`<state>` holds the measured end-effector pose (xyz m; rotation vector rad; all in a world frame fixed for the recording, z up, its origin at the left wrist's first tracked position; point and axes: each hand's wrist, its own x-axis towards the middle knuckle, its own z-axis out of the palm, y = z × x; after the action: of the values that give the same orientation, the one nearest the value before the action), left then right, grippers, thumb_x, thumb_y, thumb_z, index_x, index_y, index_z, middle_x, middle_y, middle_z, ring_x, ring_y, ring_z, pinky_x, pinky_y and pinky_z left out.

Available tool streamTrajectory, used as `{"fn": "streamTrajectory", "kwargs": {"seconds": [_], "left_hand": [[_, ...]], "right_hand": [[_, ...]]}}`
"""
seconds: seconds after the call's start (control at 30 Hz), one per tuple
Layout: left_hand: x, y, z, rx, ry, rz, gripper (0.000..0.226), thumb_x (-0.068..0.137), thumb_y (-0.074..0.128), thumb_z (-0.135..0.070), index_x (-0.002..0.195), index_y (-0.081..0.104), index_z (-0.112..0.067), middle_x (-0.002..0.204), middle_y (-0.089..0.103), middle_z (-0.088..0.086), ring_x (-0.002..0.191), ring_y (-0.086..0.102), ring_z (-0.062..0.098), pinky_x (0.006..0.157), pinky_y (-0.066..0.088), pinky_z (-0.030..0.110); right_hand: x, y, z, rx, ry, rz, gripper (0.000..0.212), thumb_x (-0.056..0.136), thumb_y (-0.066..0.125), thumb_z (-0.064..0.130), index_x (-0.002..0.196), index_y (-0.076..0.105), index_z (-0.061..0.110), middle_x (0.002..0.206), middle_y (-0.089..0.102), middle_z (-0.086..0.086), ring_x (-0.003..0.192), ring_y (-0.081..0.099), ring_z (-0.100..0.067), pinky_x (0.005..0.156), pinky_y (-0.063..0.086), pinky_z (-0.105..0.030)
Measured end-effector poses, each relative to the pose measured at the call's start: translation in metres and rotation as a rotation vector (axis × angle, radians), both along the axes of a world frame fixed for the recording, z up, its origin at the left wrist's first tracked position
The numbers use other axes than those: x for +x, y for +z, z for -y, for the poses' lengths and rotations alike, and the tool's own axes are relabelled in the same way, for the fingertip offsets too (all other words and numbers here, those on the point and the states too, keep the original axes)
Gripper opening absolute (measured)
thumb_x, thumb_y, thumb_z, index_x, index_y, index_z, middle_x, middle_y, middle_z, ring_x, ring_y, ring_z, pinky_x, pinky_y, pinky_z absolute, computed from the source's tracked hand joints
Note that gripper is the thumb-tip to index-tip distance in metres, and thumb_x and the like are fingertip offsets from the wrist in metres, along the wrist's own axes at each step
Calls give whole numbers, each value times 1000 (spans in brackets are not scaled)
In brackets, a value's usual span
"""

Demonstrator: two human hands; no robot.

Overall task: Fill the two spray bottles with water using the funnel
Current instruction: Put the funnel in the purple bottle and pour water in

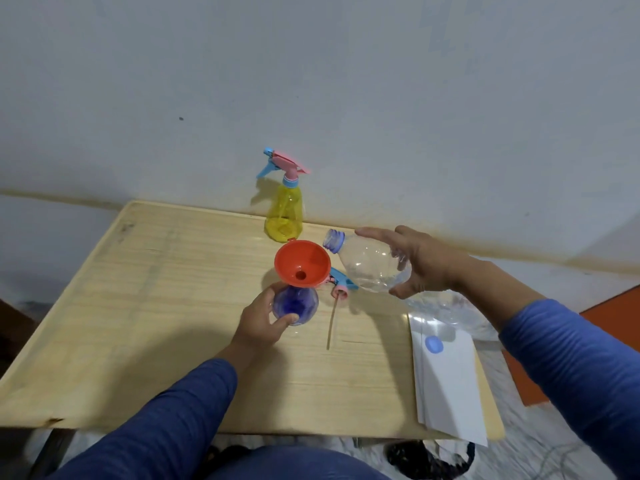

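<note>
A red funnel sits in the neck of a blue spray bottle standing on the wooden table. My left hand grips that bottle around its body. My right hand holds a clear plastic water bottle tilted on its side, its open blue-ringed mouth just right of the funnel's rim. The blue bottle's pink and blue spray head lies on the table behind the funnel, its thin dip tube pointing toward me. A yellow spray bottle with its spray head on stands by the wall.
White sheets of paper lie on the table's right side, with a blue bottle cap on them. A pale wall rises right behind the table. The table's front edge is near my lap.
</note>
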<state>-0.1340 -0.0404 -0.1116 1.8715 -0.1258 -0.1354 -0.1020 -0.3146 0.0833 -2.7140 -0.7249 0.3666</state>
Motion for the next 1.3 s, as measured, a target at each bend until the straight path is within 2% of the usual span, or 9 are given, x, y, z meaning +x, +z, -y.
{"fn": "streamTrajectory", "kwargs": {"seconds": [0.1, 0.3, 0.43, 0.57, 0.8, 1.03, 1.17, 1.3], "left_hand": [[0, 0, 0, 6, 0, 7, 56, 70, 70, -33, 120, 45, -40, 113, 61, -13, 106, 58, 7, 94, 46, 27], [1, -4, -1, 0, 2, 24, 57, 71, 70, -33, 123, 47, -37, 115, 61, -12, 108, 58, 9, 96, 48, 34], [2, -6, -1, 9, -4, 34, 56, 72, 69, -34, 122, 46, -39, 114, 61, -13, 108, 57, 6, 97, 47, 33], [1, -6, -1, 11, -5, 34, 56, 72, 70, -33, 121, 45, -43, 114, 61, -15, 107, 57, 5, 96, 47, 30], [2, -7, 0, 14, 2, 35, 56, 71, 70, -32, 122, 47, -38, 113, 61, -14, 107, 57, 5, 95, 47, 28], [0, -4, 0, 4, 1, 36, 55, 72, 70, -30, 120, 46, -38, 112, 61, -17, 106, 58, 2, 91, 44, 19], [0, -5, 0, 17, 0, 29, 55, 72, 70, -31, 121, 46, -39, 112, 61, -17, 106, 57, 1, 92, 45, 22], [0, -4, 0, 24, 5, 20, 57, 71, 70, -32, 122, 46, -39, 113, 61, -16, 106, 57, 2, 93, 46, 23]], "right_hand": [[2, -1, 1, -99, 24, -15, 118, 62, 85, 20, 120, 0, 77, 103, 46, -5, 92, 52, -21, 80, 50, -34], [9, -1, 0, -198, 50, -18, 117, 60, 83, 20, 121, 0, 77, 97, 45, -5, 87, 53, -26, 78, 50, -35], [12, 2, -3, -246, 45, -29, 118, 60, 83, 20, 123, 0, 76, 95, 44, -2, 87, 52, -25, 79, 52, -39], [12, 4, -4, -279, 62, -35, 117, 60, 81, 19, 125, 1, 74, 92, 42, 0, 85, 51, -24, 77, 50, -36], [11, 14, -8, -328, 77, -38, 116, 61, 80, 15, 126, 3, 72, 93, 40, 0, 84, 51, -24, 76, 51, -36], [13, 15, -8, -316, 79, -32, 116, 61, 80, 15, 128, 5, 72, 95, 41, -1, 84, 52, -24, 75, 51, -36], [14, 11, -8, -308, 94, -33, 118, 60, 81, 15, 123, 2, 75, 96, 42, -2, 85, 52, -24, 77, 51, -38], [15, 12, -7, -302, 106, -31, 118, 60, 81, 14, 123, 1, 74, 97, 42, -2, 86, 52, -24, 75, 50, -34]]}}
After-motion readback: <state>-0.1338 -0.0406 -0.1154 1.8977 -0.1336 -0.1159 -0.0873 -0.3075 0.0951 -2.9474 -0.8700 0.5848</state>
